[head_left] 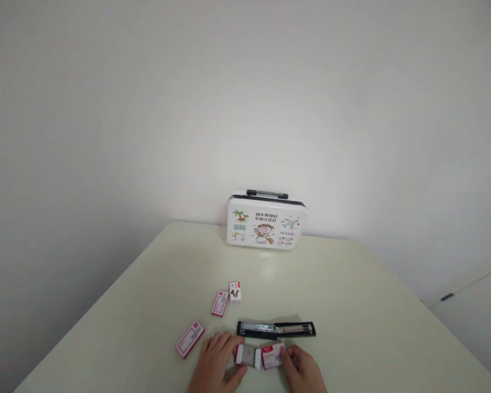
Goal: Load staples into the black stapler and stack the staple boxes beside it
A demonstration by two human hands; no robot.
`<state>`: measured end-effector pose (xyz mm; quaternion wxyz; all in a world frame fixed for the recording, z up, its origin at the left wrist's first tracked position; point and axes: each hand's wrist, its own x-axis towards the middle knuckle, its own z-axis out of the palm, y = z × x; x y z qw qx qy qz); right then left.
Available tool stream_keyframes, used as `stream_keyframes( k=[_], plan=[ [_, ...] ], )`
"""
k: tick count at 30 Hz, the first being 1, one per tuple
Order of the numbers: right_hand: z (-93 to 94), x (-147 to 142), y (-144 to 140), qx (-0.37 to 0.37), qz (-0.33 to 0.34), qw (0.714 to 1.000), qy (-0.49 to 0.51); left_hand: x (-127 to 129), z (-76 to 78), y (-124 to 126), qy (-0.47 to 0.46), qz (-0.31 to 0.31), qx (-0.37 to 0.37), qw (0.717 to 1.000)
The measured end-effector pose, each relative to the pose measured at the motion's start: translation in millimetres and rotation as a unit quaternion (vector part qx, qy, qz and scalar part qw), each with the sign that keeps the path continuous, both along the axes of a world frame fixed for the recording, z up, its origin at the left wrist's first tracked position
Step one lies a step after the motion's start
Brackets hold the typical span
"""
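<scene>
Down at the bottom centre of the frame, our left hand [216, 363] and right hand [305, 371] work together on a small red-and-white cardboard staple box [273, 356], which is pulled apart: the left fingers pinch the white inner tray [247, 355] while the right fingers grip the printed sleeve, the two parts touching end to end on the pale cream tabletop [352, 305]. Just above them lies a black stapler [276, 329] swung fully open, its metal channel exposed. So, as we judge it, the stapler is ready and the box is open, but no staples have reached the channel yet; loading and closing remain. Three more small red-and-white boxes [220, 303] sit to the left, untouched. Higher up, against the white wall, stands a white cartoon-printed tin case with a black handle [265, 222], shut.
</scene>
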<state>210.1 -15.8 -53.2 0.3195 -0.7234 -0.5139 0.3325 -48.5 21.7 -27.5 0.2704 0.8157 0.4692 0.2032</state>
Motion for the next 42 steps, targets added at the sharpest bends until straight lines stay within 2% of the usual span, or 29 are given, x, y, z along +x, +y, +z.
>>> stream_keyframes(
  k=[6,10,14,19,26,29,35,42],
  plan=[
    [3.2,7,-5,-0.039,0.068,0.990,0.114,5,15.8,0,0.012,-0.056,-0.011,0.998],
    [13.6,3,-5,-0.033,0.090,0.988,0.124,9,23.5,-3,0.003,-0.025,-0.010,1.000],
    [17.9,1,-6,-0.042,0.076,0.988,0.131,12,19.7,-7,-0.013,0.009,-0.005,1.000],
    [13.6,1,-11,-0.053,0.073,0.983,0.161,15,13.5,-9,-0.022,0.041,0.011,0.999],
    [10.7,7,-14,-0.057,0.118,0.969,0.210,14,15.5,-7,-0.026,0.014,-0.005,1.000],
    [7.6,12,-13,-0.077,0.117,0.965,0.224,18,16.1,-8,-0.022,0.028,-0.012,0.999],
    [7.0,16,-13,-0.041,0.106,0.983,0.143,30,12.3,-13,-0.010,0.050,-0.013,0.999],
    [7.4,15,-22,-0.071,0.096,0.985,0.128,35,9.7,-13,-0.004,0.068,0.001,0.998]
  ],
)
